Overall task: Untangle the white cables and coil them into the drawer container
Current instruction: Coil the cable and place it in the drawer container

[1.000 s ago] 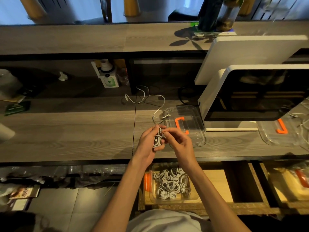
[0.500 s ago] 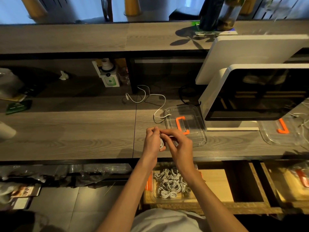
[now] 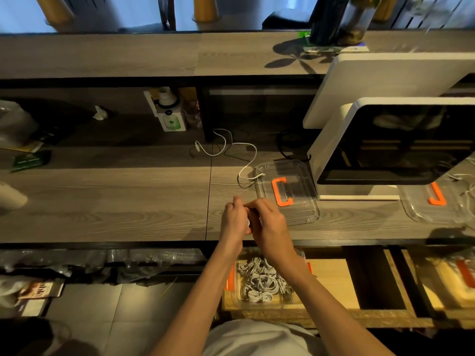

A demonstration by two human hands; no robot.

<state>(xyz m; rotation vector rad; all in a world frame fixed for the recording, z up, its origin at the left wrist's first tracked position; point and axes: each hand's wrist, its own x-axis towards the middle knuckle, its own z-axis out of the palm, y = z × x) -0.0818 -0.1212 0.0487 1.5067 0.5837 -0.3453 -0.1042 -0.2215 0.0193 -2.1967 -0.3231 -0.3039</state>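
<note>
Both forearms reach forward from the bottom edge and meet over the near edge of the wooden worktop (image 3: pixel 102 201). The left hand (image 3: pixel 234 219) and the right hand (image 3: pixel 270 224) are pressed close together, knuckles up, fingers curled inward. Between them a small white cable bundle (image 3: pixel 248 223) shows only as a sliver; both hands' grip is closed round it, the fingertips meeting above it.

Directly below the wrists, in the open drawer (image 3: pixel 331 281), sits a clear container (image 3: pixel 232 291) with orange clips, holding a heap of coiled white cables (image 3: pixel 259 283). Just beyond the right hand a clear lid (image 3: pixel 300 176) with an orange handle lies on the worktop, and a loose white cable (image 3: pixel 246 152) trails from its left edge toward the back.
</note>
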